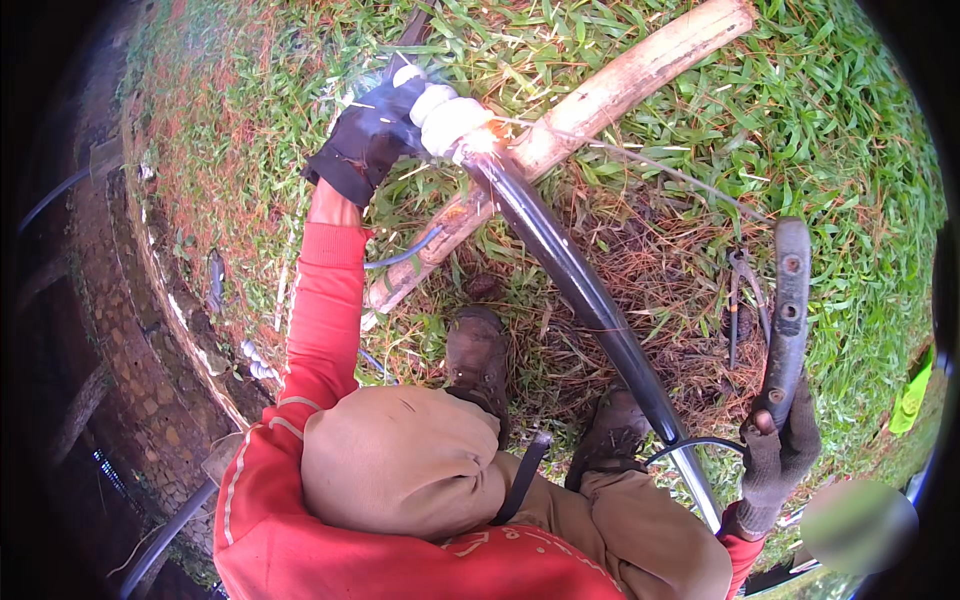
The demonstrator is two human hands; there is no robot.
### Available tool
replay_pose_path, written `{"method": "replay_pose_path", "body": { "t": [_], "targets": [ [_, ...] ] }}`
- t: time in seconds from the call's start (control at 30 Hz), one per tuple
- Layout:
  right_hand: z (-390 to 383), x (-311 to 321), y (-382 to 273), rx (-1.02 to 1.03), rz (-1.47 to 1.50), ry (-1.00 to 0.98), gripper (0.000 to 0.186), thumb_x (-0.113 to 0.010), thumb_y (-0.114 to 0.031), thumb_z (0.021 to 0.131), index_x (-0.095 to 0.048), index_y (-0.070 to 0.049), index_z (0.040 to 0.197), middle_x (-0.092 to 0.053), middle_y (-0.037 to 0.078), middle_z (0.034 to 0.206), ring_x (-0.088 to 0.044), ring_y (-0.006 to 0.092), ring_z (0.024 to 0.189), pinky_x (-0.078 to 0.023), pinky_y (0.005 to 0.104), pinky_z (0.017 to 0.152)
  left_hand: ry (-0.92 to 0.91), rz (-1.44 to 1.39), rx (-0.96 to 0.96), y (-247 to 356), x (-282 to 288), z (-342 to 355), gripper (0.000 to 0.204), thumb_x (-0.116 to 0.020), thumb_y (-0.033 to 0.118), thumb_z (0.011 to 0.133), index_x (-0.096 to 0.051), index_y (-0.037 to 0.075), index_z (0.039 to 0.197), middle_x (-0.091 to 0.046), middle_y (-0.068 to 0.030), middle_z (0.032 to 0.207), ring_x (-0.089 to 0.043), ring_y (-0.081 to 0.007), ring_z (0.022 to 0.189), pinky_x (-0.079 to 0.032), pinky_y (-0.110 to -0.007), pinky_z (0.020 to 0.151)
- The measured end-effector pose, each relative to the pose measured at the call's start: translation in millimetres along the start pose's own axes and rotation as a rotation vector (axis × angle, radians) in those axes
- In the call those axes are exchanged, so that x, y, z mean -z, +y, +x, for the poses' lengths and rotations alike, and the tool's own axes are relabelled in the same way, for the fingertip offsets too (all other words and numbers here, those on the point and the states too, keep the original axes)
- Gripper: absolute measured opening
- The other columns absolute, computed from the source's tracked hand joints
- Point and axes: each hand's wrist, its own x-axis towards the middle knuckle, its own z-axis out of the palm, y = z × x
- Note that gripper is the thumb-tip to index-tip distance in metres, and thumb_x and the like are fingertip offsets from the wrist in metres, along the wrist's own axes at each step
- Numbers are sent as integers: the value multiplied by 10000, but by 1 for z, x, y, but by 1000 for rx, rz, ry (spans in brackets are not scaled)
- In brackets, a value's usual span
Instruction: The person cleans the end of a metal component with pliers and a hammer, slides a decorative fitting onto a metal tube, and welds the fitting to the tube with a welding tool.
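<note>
My left hand, in a dark glove, is closed at the far end of a long black metal pipe. White glare and bluish smoke hide what its fingers grip. A dark flat bar shows just beyond it. My right hand, in a grey-brown knit glove, is wrapped round the lower end of a dark welding electrode holder. From the holder's top a thin welding rod reaches left to the pipe's end, where an orange-white arc glows. The pipe slants down towards my right leg.
A peeled log lies on the grass under the pipe's far end. Pliers are left of the holder. My boots stand beside the pipe. Stonework borders the left side, and a yellow-green object lies far right.
</note>
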Motion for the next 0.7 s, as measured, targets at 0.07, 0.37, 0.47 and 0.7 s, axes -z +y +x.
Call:
{"method": "replay_pose_path", "body": {
  "t": [0.07,0.37,0.47,0.7],
  "targets": [
    [-1,4,7,34,-18,45,669,-819,-202,953,-588,123,1490,-740,79,994,-658,130,851,-535,279,794,51,-347,160,7,-1,-6,465,-750,165,989,-657,44,1429,-748,-101,1282,-743,-234,1142,-625,-375,969],
    [2,7,8,3,-132,-110,611,-727,-84,968,-543,125,1512,-680,33,1031,-586,79,845,-462,221,739,218,-1464,606,50,2,-4,410,-724,250,1073,-648,45,1419,-759,-99,1225,-766,-237,1063,-648,-421,901],
    [2,3,7,7,-124,-81,610,-716,-70,962,-544,125,1514,-679,31,1034,-587,77,849,-463,221,733,222,-1524,539,27,-5,-6,394,-711,231,1078,-648,34,1413,-759,-92,1214,-756,-237,1077,-636,-413,915],
    [2,6,9,13,-141,-95,631,-711,-64,957,-532,122,1533,-671,31,1051,-582,79,850,-461,218,726,347,-1491,594,22,-13,-4,392,-720,236,1070,-663,32,1400,-740,-53,1097,-716,-192,932,-595,-343,813]
  ]
}}
